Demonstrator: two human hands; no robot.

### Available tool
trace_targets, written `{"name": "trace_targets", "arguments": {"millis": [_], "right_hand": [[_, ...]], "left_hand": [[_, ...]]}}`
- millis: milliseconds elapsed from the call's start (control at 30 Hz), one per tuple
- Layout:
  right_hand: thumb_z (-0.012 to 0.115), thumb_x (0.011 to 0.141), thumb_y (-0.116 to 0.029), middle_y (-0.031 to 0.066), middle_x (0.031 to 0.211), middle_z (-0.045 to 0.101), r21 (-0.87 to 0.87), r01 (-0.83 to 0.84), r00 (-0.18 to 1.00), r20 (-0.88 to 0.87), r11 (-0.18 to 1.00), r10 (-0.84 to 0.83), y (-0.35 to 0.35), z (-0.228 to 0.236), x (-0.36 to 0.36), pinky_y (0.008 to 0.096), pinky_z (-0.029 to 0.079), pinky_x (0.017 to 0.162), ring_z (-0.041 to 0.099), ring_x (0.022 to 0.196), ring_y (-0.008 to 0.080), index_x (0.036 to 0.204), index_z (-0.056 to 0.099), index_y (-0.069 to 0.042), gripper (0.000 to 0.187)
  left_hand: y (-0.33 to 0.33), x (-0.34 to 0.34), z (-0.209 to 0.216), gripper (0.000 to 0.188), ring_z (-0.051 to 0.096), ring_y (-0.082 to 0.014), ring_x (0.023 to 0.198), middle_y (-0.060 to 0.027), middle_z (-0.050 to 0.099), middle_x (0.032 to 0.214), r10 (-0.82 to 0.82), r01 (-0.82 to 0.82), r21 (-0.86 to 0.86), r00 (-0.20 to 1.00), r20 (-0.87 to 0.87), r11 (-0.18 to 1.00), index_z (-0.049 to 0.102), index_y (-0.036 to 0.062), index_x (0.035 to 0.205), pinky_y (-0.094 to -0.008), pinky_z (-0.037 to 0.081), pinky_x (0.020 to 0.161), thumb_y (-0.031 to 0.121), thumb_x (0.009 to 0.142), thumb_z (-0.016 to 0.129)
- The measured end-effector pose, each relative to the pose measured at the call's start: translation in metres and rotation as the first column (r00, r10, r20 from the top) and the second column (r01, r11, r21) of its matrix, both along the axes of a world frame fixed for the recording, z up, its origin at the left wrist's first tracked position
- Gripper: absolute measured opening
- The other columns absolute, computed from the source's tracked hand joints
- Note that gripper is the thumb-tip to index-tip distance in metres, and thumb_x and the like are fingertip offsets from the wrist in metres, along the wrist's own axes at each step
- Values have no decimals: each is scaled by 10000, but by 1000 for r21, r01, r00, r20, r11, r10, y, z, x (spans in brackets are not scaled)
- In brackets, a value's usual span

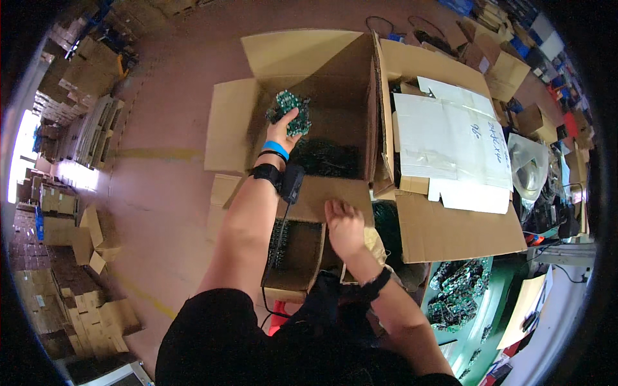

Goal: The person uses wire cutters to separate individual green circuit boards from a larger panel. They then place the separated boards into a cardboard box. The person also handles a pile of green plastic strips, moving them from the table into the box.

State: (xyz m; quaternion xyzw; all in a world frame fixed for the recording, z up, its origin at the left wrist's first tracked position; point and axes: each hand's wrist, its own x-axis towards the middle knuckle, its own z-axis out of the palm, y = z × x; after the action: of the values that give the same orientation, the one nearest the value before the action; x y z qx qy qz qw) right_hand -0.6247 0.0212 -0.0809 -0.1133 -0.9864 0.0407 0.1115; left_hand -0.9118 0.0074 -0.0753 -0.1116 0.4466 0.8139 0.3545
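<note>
My left hand [285, 133] is closed round a tangled bundle of dark green string lights [293, 110] with small clear bits along the strands. It reaches over a large open cardboard box [322, 90]; darker green bundles [331, 159] lie on the bottom of this box. My right hand [346, 228] is over the near flap [315, 196] of the box, its fingers loosely bent and slightly apart. Nothing shows between them. Whether the fingertips touch the flap, I cannot tell.
Close to me stands a smaller open box [302, 251]. Right of the large box, a white cardboard sheet [457, 141] lies over another open box [438, 238]. A green-topped table [473, 334] bears a pile of string lights [457, 293]. Stacked cartons [48, 289] stand at the left.
</note>
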Motion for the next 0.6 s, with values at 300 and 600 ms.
{"name": "trace_targets", "arguments": {"millis": [300,600], "right_hand": [[551,758,-155,86,1175,595,-223,10,998,-64,975,-25,-3,-13,34,391,474,851,543,1103,249,1157,607,-59,413],[531,763,-167,74,1210,601,-202,-14,1000,5,979,15,-23,-25,60,372,472,881,552,1099,242,1187,599,-74,439]], "left_hand": [[66,19,-164,1102,387,-340,1278,-193,346,1433,-260,392,-695,920,293,603,155,60,1468,-484,519,895,179,634,866],[66,1,-267,1049,360,-350,1317,-228,380,1413,-912,-17,-998,406,-60,58,272,28,1423,-411,362,1080,462,635,811]]}}
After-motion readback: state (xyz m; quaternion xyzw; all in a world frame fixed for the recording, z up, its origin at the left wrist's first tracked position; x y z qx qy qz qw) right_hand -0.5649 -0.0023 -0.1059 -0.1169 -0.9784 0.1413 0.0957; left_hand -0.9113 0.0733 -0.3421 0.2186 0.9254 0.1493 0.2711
